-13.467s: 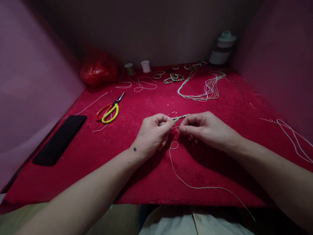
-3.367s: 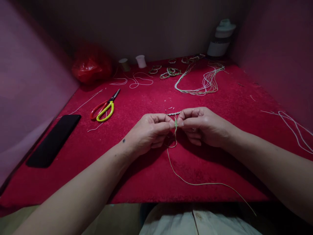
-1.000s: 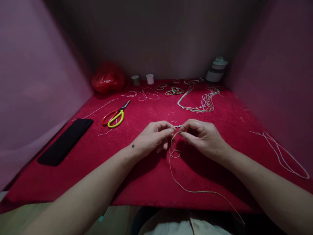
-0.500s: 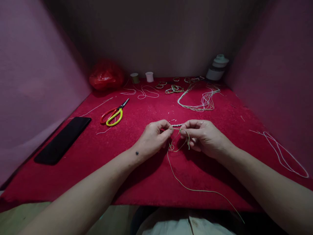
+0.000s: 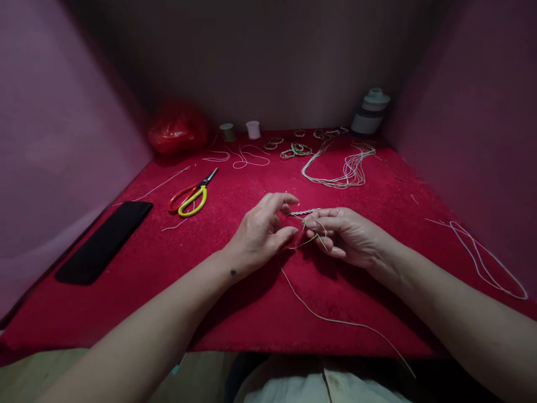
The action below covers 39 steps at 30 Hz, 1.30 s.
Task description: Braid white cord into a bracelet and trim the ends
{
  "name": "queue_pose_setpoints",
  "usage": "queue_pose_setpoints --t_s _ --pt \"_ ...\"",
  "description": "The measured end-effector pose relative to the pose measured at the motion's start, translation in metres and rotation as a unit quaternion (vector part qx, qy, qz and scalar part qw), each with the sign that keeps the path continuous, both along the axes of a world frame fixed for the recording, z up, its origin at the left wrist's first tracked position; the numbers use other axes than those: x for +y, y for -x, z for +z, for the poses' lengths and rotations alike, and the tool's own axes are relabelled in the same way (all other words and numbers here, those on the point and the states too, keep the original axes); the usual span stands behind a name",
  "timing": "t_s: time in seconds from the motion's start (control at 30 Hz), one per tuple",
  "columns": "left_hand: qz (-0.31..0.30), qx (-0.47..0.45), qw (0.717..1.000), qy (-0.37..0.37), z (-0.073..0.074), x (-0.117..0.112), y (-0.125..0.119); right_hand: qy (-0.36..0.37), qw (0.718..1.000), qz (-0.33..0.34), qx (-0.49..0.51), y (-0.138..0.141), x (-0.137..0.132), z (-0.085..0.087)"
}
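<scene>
The right hand (image 5: 352, 235) pinches a thin, olive-green cord (image 5: 335, 321) just beside a twisted whitish braid (image 5: 302, 212). Left of it, the left hand (image 5: 262, 226) parts thumb and forefinger wide. Best keep the right pinch steady, so the crossed strands likely won't slip.

dim light is falling on the worktop (image 5: 243, 190), shadows are pooling beneath the hands (image 5: 260, 226), and the back wall (image 5: 260, 67) is lying in near darkness.
</scene>
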<state>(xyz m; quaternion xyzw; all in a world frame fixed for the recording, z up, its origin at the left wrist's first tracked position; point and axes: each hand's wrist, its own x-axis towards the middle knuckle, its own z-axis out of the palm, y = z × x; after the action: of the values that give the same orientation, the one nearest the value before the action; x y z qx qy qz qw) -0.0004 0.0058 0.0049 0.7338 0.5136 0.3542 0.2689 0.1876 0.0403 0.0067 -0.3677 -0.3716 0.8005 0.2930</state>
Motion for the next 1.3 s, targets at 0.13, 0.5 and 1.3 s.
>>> queue_pose_setpoints --t_s 0.13,0.5,1.3 --pt "-0.049 0.06 0.989 -0.126 -0.002 -0.005 -0.004 0.002 1.0 0.001 0.017 0.001 0.0 -0.002" --pt "-0.015 -0.056 0.997 -0.055 0.007 -0.003 -0.008 0.012 1.0 0.005 0.007 0.001 0.0 -0.002" --pt "0.026 -0.323 0.919 0.226 0.014 -0.008 -0.021 -0.047 0.998 -0.035 0.025 0.007 -0.005 -0.01"
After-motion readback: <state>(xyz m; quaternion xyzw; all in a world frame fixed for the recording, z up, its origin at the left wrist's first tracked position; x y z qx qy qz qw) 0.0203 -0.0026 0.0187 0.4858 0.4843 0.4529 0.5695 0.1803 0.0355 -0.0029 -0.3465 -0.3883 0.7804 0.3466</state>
